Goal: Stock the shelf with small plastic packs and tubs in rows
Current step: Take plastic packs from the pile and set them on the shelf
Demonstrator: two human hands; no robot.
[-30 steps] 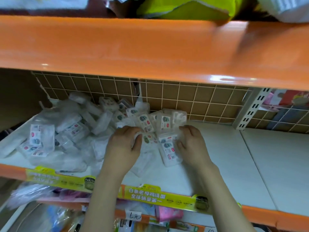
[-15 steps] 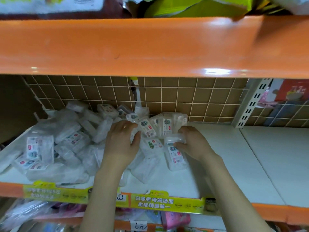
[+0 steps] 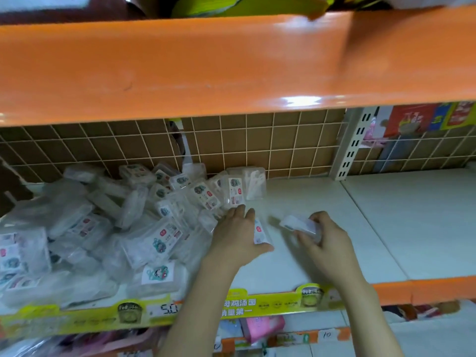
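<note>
A loose heap of small clear plastic packs [image 3: 108, 228] with printed labels covers the left half of the white shelf [image 3: 322, 202]. My left hand [image 3: 237, 238] lies at the heap's right edge, fingers curled over one labelled pack [image 3: 259, 231] that rests on the shelf. My right hand [image 3: 322, 238] is just to the right, holding a clear plastic pack [image 3: 300, 224] slightly above the shelf surface. A few packs [image 3: 247, 184] stand upright against the back grid.
An orange shelf edge [image 3: 231, 68] overhangs close above. A brown wire-grid back panel [image 3: 270, 140] closes the rear. A white slotted upright [image 3: 353, 148] divides this bay from the white shelf to the right [image 3: 412, 215]. A yellow price strip [image 3: 257, 305] runs along the front edge.
Both hands pulled back from the heap toward the front and right. My right hand lifted a clear pack off the pile; my left hand drew a labelled pack onto open shelf.
</note>
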